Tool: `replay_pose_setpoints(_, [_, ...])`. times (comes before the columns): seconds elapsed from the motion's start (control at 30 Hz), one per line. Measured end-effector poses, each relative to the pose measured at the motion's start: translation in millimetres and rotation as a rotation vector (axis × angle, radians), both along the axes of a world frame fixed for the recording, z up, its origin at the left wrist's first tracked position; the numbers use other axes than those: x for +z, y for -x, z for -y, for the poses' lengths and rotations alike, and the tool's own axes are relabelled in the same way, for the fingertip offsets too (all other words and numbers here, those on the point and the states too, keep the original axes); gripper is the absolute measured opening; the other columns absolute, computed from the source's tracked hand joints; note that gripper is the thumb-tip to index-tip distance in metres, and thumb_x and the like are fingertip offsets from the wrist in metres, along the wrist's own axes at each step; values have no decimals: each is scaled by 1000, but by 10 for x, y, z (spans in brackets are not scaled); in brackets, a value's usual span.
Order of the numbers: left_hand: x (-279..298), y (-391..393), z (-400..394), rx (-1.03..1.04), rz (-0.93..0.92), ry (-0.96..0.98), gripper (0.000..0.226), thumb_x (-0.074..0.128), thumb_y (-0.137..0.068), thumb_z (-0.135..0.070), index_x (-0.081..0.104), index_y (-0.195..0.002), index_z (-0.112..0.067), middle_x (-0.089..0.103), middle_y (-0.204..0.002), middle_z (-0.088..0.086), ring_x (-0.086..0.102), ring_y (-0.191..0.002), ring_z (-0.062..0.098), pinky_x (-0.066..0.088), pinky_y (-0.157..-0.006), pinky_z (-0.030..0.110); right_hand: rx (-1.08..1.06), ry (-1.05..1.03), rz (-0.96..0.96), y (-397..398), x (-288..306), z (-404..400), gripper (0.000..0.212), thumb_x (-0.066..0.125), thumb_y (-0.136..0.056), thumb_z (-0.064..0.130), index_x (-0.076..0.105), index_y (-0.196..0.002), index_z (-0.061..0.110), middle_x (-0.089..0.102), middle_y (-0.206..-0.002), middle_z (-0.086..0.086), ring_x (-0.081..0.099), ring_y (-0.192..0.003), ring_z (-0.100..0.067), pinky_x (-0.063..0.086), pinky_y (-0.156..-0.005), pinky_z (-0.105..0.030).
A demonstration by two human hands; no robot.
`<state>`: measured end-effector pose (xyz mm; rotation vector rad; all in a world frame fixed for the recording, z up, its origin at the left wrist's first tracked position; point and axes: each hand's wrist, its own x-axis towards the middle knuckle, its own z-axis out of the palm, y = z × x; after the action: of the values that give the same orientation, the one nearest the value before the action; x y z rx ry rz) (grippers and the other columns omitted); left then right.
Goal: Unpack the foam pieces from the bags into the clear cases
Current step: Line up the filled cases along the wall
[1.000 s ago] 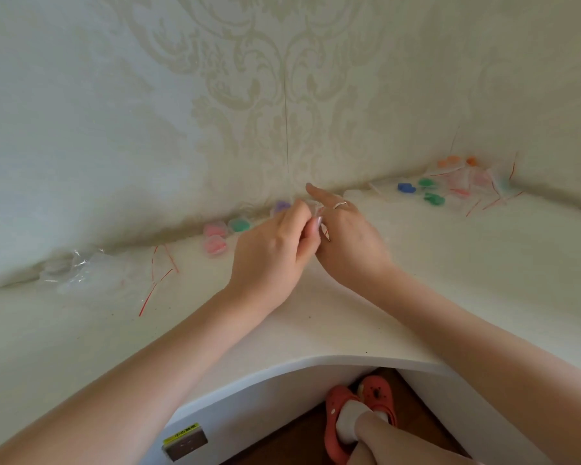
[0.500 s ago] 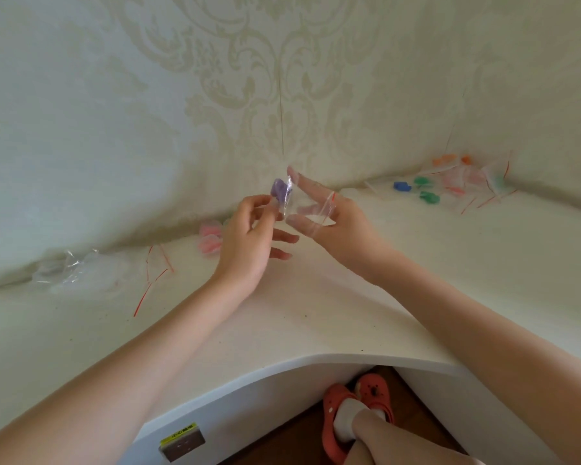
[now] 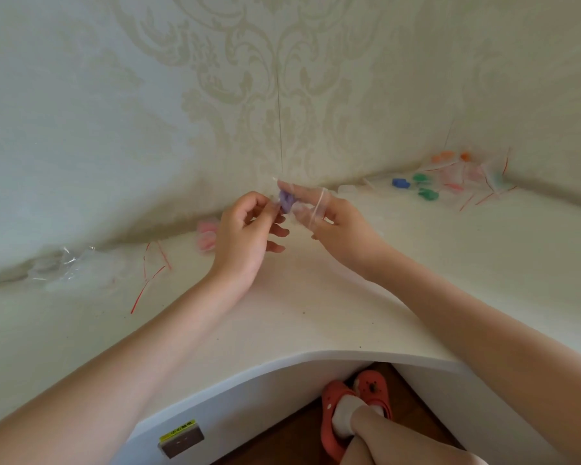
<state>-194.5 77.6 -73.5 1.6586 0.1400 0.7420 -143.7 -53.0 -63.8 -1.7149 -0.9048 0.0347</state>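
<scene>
Compared with half a second back, the left hand point(image 3: 245, 229) has closed in on the purple foam piece point(image 3: 285, 201) and now its thumb and forefinger look pinched right at the piece's edge, where before the fingers were looser and a bit apart from it. The right hand point(image 3: 336, 219) holds the small clear bag point(image 3: 311, 206) about where it was, fingers wrapped in the plastic. So the purple piece sits between both hands, above the white desk point(image 3: 349, 313). Pink pieces point(image 3: 206, 238) lie by the wall just left of the left hand; blue and green pieces point(image 3: 416, 187) are well off to the right.
</scene>
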Motion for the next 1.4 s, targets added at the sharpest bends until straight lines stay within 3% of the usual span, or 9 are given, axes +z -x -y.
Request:
replay_pose_setpoints(0.07, [-21, -11, -4, -5, 3, -40, 26, 49, -96, -13, 58, -72, -16, 60, -69, 0, 58, -55, 6, 47, -43, 24, -36, 6, 36, -21, 2, -3, 25, 51, -97, 18, 61, -120, 23, 60, -105, 20, 55, -89, 11, 43, -72, -8])
replay_pose_setpoints(0.17, [-49, -30, -9, -2, 0, -44, 27, 46, -98, -15, 56, -72, -15, 58, -69, 0, 56, -53, 5, 45, -41, 22, -100, 36, 94, -74, -31, -2, 10, 59, -93, 25, 65, -99, 19, 63, -97, 17, 59, -94, -15, 44, -82, -25])
replay_pose_setpoints(0.27, [-61, -38, -14, 19, -8, -62, 28, 46, -98, -15, 54, -71, -15, 57, -68, 0, 55, -52, 5, 44, -41, 22, -85, 16, 46, -52, -19, -5, 6, 64, -88, 30, 63, -86, 25, 62, -89, 17, 58, -86, -12, 44, -75, -22])
replay_pose_setpoints(0.5, [-56, 14, -2, 115, 106, -427, 20, 52, -95, -16, 52, -75, -11, 63, -71, -4, 58, -58, 11, 49, -46, 31, -7, 38, -302, -20, 4, 6, 24, 43, -98, 40, 63, -101, 27, 65, -98, 11, 63, -84, -9, 48, -70, -24])
replay_pose_setpoints(0.57, [-67, 21, 5, 89, 118, -507, 18, 54, -94, -14, 52, -75, -12, 60, -70, -4, 59, -61, 14, 49, -47, 32, 8, 90, -260, -32, -19, 13, 24, 46, -97, 38, 61, -108, 24, 64, -97, 10, 64, -83, -9, 47, -66, -22])
replay_pose_setpoints(0.77, [-57, 3, 9, 60, 8, -208, 22, 49, -96, -15, 49, -74, -15, 60, -62, -13, 55, -52, 2, 43, -39, 23, -53, 48, -89, -46, -51, 8, 11, 60, -92, 22, 71, -97, 23, 66, -78, 16, 55, -69, -2, 42, -61, -12])
replay_pose_setpoints(0.9, [-58, -20, -26, 63, -18, -106, 21, 49, -96, -13, 51, -76, -8, 56, -63, -3, 55, -47, 4, 41, -38, 21, -124, 132, 103, -19, -66, 15, 12, 68, -86, 26, 74, -96, 22, 71, -95, 6, 56, -72, -8, 41, -64, -11])
replay_pose_setpoints(1.03, [-62, -25, -24, 76, -43, -91, 21, 50, -96, -15, 53, -76, -6, 57, -65, 3, 57, -47, 6, 44, -38, 22, -252, 244, 306, -5, -80, 4, 18, 61, -90, 37, 75, -94, 25, 69, -91, 1, 59, -86, -14, 49, -75, -35])
replay_pose_setpoints(1.4, [-25, -50, -4, -12, -138, 407, 22, 40, -100, -11, 47, -80, -6, 64, -53, 3, 64, -46, 10, 49, -42, 20, -308, 183, 482, -10, -125, -37, 14, 62, -87, 25, 71, -97, 30, 57, -86, 14, 56, -84, -10, 48, -68, -31])
